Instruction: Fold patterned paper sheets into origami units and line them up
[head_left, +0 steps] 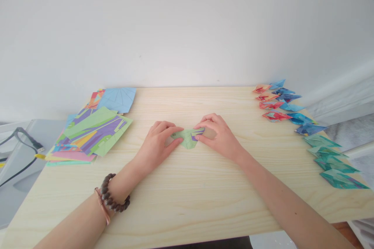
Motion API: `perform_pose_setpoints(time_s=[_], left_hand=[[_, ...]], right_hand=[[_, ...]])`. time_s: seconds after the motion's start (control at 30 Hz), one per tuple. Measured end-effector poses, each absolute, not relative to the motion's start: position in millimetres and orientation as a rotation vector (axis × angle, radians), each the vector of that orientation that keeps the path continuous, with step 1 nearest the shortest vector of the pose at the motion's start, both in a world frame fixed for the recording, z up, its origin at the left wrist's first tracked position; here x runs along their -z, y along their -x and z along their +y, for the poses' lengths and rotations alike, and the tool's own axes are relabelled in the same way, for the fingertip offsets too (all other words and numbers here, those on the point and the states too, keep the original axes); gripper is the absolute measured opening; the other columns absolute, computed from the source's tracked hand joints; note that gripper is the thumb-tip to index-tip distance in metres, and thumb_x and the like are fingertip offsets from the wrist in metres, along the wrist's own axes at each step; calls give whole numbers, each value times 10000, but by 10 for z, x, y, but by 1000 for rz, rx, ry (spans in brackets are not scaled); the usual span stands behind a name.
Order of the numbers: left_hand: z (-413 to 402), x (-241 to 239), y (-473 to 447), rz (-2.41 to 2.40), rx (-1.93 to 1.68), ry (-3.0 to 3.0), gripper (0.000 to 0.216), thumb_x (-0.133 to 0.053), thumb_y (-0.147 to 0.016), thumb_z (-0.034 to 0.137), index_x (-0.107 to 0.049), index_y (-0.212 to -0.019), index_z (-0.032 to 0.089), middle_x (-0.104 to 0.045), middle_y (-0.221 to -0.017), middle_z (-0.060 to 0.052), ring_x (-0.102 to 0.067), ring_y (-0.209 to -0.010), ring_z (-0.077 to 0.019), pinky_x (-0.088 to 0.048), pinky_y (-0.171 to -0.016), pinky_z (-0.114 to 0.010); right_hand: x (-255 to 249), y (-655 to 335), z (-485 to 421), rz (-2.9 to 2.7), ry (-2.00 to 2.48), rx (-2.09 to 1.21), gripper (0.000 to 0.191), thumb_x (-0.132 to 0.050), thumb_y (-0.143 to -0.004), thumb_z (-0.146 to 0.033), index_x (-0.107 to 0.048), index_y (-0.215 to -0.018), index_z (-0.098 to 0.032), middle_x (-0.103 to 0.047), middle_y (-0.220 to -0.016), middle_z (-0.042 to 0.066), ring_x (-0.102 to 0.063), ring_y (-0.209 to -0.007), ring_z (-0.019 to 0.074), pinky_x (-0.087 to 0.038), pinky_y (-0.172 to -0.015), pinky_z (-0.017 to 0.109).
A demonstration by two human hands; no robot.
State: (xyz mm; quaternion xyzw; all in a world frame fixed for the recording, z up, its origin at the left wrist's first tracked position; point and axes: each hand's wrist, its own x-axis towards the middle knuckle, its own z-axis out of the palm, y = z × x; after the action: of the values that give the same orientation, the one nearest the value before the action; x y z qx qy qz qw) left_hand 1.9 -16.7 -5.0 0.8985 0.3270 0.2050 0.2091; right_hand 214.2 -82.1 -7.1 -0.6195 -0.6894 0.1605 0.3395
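Note:
A small green folded paper [187,138] with a purple patch lies flat at the middle of the light wooden table [187,186]. My left hand [159,140] presses on its left end, fingers curled down onto the sheet. My right hand [217,134] holds its right end, fingertips pinching the purple corner. A dark bead bracelet [112,196] and a thin copper band sit on my left wrist.
A stack of patterned colourful paper sheets [93,130] lies at the table's left, a blue sheet [118,99] on its far side. Several folded paper pieces line the right edge: red ones [270,105], blue ones [292,105], teal ones [330,159]. Cables [20,144] lie left of the table.

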Motion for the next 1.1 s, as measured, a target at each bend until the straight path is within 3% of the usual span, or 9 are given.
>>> perform_pose_setpoints(time_s=[0.43,1.1], left_hand=[[-173,47,-10,900,-553,-2451,223,-521,-853,288,-632,-1040,238,-563,-956,-52,-474,-921,-201,-433,-813,-354],[-178,37,-18,878,-568,-2406,231,-551,-841,300,-634,-1051,256,-556,-957,-45,-471,-928,-193,-418,-851,-359]], right_hand=[[86,-2094,-834,-1814,1570,-433,157,-682,-739,-277,-659,-893,-261,-558,-909,10,-500,-896,176,-397,-857,342],[73,-2090,-849,-1814,1548,-454,147,-692,-727,-278,-656,-869,-263,-529,-880,12,-498,-885,171,-408,-837,326]])
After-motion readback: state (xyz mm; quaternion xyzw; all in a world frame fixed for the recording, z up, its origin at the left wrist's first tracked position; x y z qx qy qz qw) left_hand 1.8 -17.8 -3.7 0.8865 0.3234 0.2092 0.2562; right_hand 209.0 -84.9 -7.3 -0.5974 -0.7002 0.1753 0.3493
